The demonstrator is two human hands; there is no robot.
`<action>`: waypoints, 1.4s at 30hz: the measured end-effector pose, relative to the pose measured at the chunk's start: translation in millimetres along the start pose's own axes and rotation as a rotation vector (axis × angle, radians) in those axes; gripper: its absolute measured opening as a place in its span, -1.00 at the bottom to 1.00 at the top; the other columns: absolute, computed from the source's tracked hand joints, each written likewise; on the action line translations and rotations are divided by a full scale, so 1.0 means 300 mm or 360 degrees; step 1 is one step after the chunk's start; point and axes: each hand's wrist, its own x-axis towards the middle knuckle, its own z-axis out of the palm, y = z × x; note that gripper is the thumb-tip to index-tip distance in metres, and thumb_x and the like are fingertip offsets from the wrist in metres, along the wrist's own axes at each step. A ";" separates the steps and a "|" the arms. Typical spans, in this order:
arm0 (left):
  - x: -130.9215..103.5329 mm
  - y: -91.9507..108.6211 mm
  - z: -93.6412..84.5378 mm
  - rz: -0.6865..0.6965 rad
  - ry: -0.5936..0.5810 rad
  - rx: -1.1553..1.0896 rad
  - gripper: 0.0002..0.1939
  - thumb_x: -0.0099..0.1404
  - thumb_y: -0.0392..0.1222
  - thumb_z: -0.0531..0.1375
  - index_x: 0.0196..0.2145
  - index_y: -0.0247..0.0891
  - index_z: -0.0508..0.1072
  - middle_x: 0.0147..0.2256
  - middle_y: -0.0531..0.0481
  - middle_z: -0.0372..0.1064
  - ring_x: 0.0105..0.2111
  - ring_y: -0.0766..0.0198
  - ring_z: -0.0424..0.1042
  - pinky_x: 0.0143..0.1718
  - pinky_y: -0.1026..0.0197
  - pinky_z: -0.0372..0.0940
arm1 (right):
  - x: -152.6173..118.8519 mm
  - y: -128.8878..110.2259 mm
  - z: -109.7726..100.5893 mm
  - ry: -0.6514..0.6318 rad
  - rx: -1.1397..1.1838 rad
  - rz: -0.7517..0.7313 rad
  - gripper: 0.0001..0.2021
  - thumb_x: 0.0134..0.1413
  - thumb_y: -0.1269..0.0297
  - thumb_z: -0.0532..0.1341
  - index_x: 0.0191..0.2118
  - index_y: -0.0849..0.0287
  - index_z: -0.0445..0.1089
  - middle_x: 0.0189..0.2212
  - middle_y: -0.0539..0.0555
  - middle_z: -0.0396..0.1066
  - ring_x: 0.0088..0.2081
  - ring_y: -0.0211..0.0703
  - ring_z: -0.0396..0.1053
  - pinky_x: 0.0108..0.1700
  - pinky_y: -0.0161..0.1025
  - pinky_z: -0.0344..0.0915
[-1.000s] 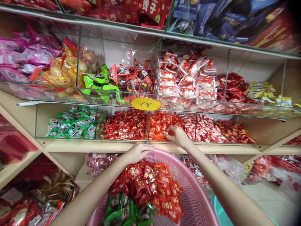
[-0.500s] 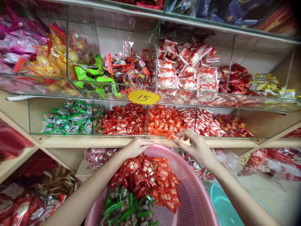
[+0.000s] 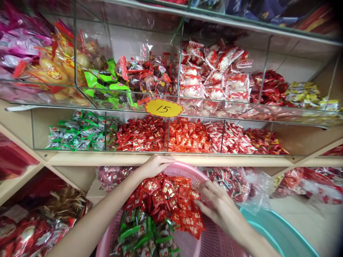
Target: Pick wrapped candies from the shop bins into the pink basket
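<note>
Orange-red sweets lie in the pink basket, heaped on its right side against the dark-red sweets, with the green-wrapped sweets nearer to me. From my end of the feed, the right hand reaches in over the right wall, thumb and fingers half open above that heap; blur at the fingertips means I cannot tell whether it has hold of a wrapper or only touches the pile. The left hand lies nearly flat on the far rim, fingers together, and I can't see whether it grips or merely rests. What I'd worry about is the slick wrappers: a fingertip catching one on the way out could drag the heap down onto the bare mesh or mix it with the dark-red pile. If the right forearm leaned on the near rim while the left hold was slack, the basket could tip toward the teal tub. Half a second ago the right hand was up by the shelf edge, pinching orange-red wrappers; now it's down inside the basket, while the left hand has barely shifted.
</note>
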 end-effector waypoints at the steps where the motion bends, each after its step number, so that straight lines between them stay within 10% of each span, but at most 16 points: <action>1: 0.000 0.001 0.000 0.0002 0.0005 0.0002 -0.71 0.26 -0.28 0.06 -0.10 -0.23 0.47 -0.08 -0.04 0.43 -0.04 0.28 0.39 0.05 0.25 0.21 | 0.002 -0.003 0.006 0.0000 -0.0032 -0.0005 -0.86 0.14 0.25 0.06 -0.28 0.14 0.32 -0.30 0.11 0.29 -0.25 -0.07 0.25 -0.24 -0.14 0.20; 8: -0.001 0.001 0.000 -0.0025 0.0020 -0.0024 -0.70 0.26 -0.27 0.07 -0.07 -0.20 0.45 -0.06 -0.03 0.42 -0.03 0.29 0.38 0.06 0.26 0.21 | 0.048 0.001 -0.030 0.0050 -0.0090 -0.0075 -0.84 0.11 0.22 0.10 -0.23 0.14 0.33 -0.26 0.12 0.31 -0.24 -0.07 0.27 -0.23 -0.15 0.20; 15: -0.002 -0.010 0.002 -0.0006 -0.0007 0.0003 -0.67 0.25 -0.33 0.05 -0.08 -0.17 0.45 -0.07 0.00 0.43 -0.04 0.28 0.38 0.06 0.23 0.21 | 0.288 0.093 -0.152 0.0333 0.0017 0.0033 -0.81 0.14 0.22 0.06 -0.22 0.18 0.34 -0.29 0.11 0.33 -0.24 -0.12 0.27 -0.18 -0.21 0.19; 25: -0.001 0.003 -0.003 0.0022 0.0002 -0.0037 -0.67 0.25 -0.35 0.04 -0.08 -0.18 0.46 -0.07 0.00 0.43 -0.03 0.30 0.37 0.06 0.26 0.20 | 0.561 0.167 -0.091 0.0252 -0.0326 0.0306 -0.76 0.12 0.33 0.06 -0.14 0.16 0.40 -0.26 0.13 0.33 -0.17 -0.13 0.29 -0.17 -0.32 0.16; 35: -0.005 -0.006 0.001 -0.0004 -0.0008 -0.0014 -0.67 0.25 -0.34 0.04 -0.07 -0.17 0.45 -0.06 0.00 0.42 -0.02 0.26 0.37 0.06 0.22 0.20 | 0.585 0.169 -0.068 0.0285 -0.0277 0.0300 -0.81 0.09 0.39 0.04 -0.28 0.18 0.41 -0.30 0.10 0.38 -0.23 -0.19 0.30 -0.20 -0.34 0.15; 42: -0.003 -0.015 0.003 0.0048 -0.0002 -0.0025 -0.66 0.25 -0.35 0.04 -0.07 -0.16 0.45 -0.07 0.01 0.42 -0.04 0.28 0.38 0.06 0.22 0.20 | 0.420 0.105 -0.136 0.0770 0.0136 0.0193 -0.80 0.12 0.26 0.03 -0.35 0.18 0.38 -0.41 0.09 0.35 -0.37 -0.17 0.28 -0.30 -0.27 0.19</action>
